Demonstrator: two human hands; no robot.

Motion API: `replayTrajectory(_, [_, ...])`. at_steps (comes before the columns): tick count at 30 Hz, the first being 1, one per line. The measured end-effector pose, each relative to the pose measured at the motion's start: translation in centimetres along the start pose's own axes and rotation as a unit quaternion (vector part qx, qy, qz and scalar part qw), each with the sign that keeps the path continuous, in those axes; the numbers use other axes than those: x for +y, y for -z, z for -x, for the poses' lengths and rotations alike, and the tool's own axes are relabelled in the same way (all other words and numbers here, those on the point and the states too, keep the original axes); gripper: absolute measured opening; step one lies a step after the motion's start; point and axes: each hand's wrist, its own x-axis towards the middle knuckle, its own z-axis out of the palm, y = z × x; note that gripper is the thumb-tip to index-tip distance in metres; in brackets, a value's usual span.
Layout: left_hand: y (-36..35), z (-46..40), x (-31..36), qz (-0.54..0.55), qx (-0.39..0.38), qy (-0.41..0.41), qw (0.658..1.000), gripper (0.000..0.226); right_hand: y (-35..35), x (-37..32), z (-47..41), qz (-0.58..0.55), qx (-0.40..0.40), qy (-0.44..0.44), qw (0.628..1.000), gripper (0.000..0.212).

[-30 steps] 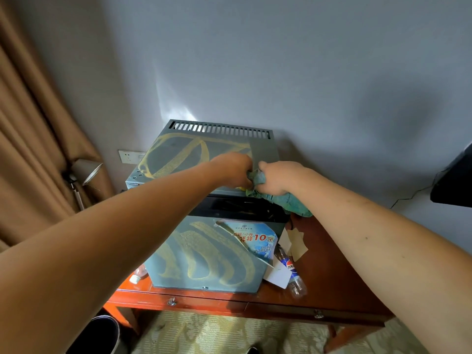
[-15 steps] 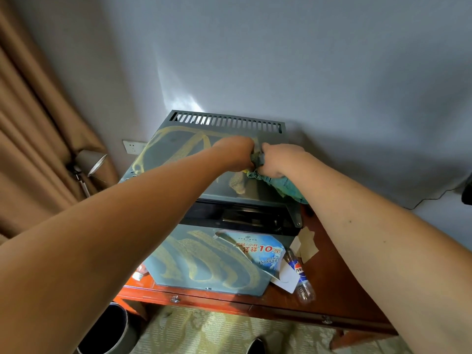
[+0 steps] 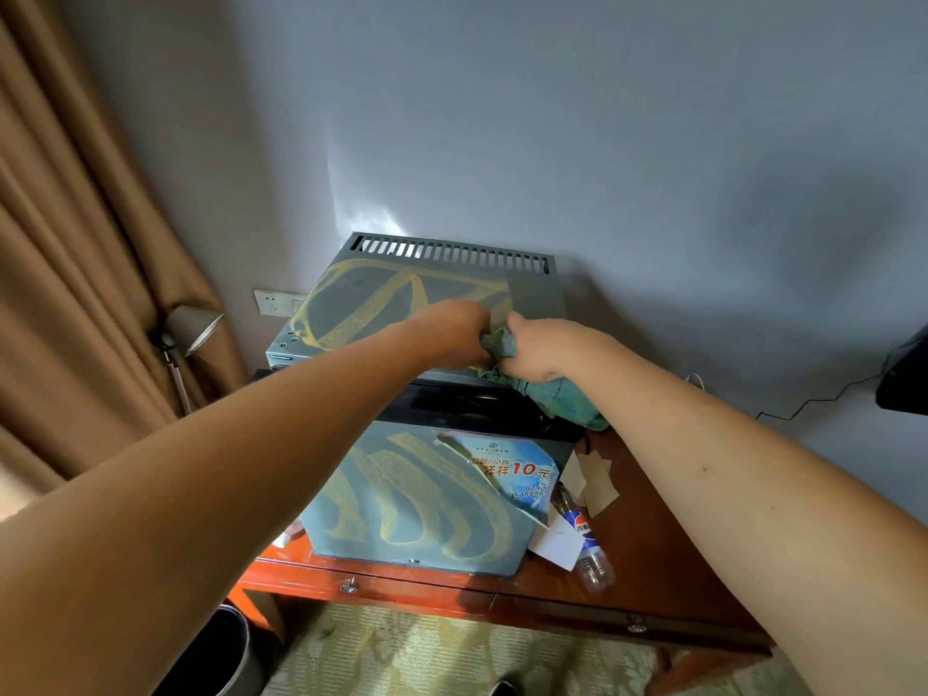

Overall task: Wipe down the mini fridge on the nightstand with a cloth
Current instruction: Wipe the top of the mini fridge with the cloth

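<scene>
The grey mini fridge (image 3: 381, 303) stands on the red-brown nightstand (image 3: 648, 570) against the wall, with a slotted vent along its back edge and yellowish dusty streaks across its top and on its front door (image 3: 401, 514). A teal cloth (image 3: 562, 394) is bunched at the top's front right corner and hangs over the edge. My left hand (image 3: 459, 329) and my right hand (image 3: 540, 349) both grip the cloth, knuckles close together, over the top's front right part.
A blue printed card (image 3: 517, 469), white papers (image 3: 557, 542) and a lying plastic bottle (image 3: 587, 545) sit beside the door. A lamp (image 3: 193, 326) and curtain (image 3: 75, 243) are at left, a wall socket (image 3: 273, 301) behind, a dark bin (image 3: 221, 655) on the floor.
Both hands stayed together on the cloth, moving back over the fridge top and then forward again towards its front right corner. My view shifted a little.
</scene>
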Motion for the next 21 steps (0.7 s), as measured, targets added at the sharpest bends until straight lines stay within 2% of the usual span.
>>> replayTrajectory(10, [0.2, 0.5, -1.6, 0.0, -0.013, 0.025, 1.0, 0.043, 0.7, -0.7, -1.7, -0.017, -0.018, 0.035, 0.999, 0.079])
replayTrajectory(21, [1.3, -4.0, -3.5, -0.002, 0.005, 0.065, 0.998, 0.041, 1.3, -1.0, -7.7, -0.017, 0.022, 0.004, 1.0, 0.078])
